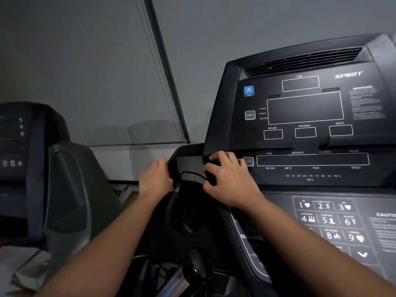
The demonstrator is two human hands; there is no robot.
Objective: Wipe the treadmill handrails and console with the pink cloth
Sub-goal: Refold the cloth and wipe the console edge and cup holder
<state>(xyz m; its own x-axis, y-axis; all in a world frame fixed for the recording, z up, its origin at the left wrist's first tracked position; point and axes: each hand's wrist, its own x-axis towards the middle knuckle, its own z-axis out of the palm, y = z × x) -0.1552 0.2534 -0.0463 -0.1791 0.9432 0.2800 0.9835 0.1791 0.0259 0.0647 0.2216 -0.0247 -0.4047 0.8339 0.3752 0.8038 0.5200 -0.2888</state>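
Grey wall (85, 61) behind black console (310, 129); second treadmill (32, 157) leftward

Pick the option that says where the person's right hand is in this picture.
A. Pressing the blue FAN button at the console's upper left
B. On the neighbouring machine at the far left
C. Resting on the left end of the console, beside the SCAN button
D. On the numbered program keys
C: the right hand lies with fingers spread on the left end of the console, just left of the SCAN button, well below the FAN button.
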